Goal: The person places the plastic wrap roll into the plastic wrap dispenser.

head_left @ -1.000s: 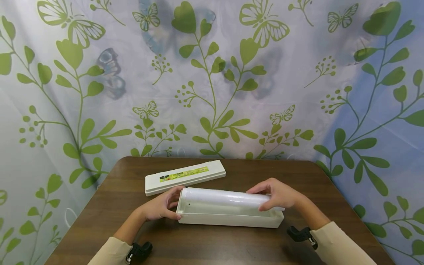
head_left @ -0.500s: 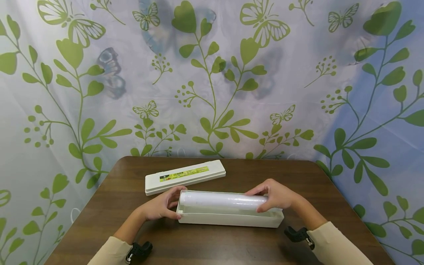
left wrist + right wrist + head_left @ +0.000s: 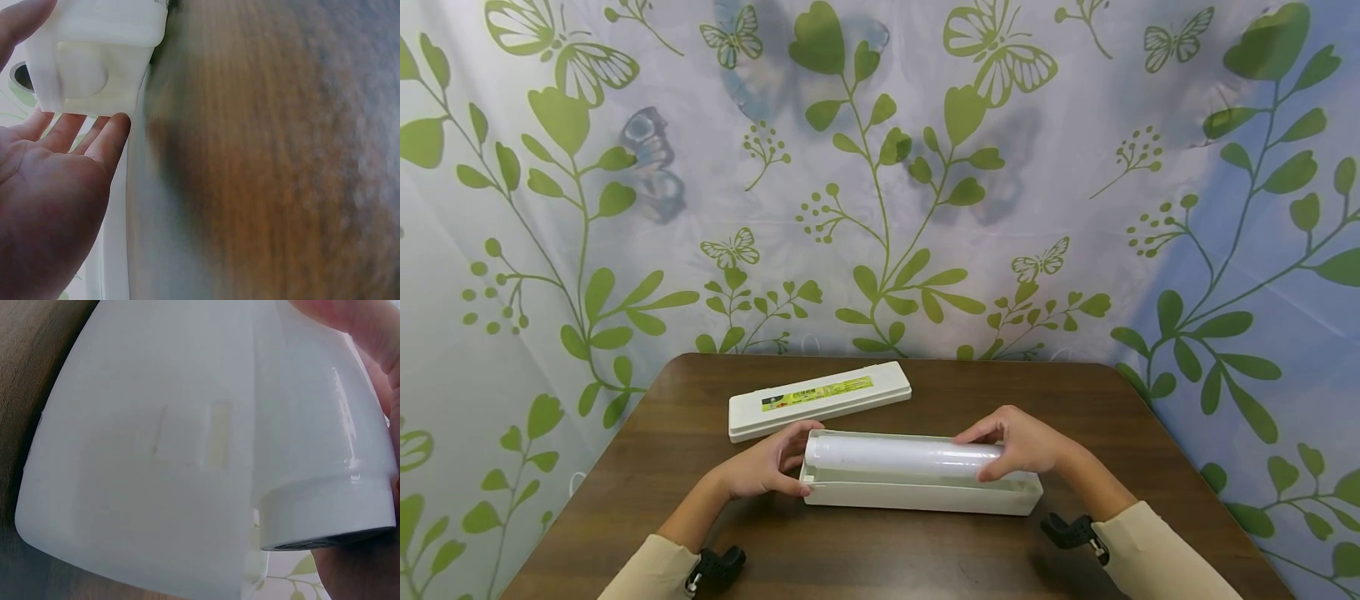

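A long white plastic-wrap box (image 3: 917,497) without its lid lies across the table. My left hand (image 3: 771,465) grips its left end, thumb at the front corner and fingers at the back corner. A white roll of plastic wrap (image 3: 895,455) sits along the back of the box's opening. My right hand (image 3: 1028,443) grips the roll near its right end, thumb in front and fingers behind. From the right wrist view, the end of the roll (image 3: 312,412) stands above the box wall (image 3: 144,506). In the left wrist view, the fingers touch the box's end wall (image 3: 119,81).
The box's white lid (image 3: 820,402), with a yellow-green label, lies slanted behind the box at the left. A brown wooden table (image 3: 850,558) is under everything. Behind it hangs a curtain (image 3: 880,208) printed with green leaves and butterflies.
The roll has sunk lower into the box and shifted slightly left, its left end dropping below the back rim. My right hand has moved a little left with it. My left hand stays put.
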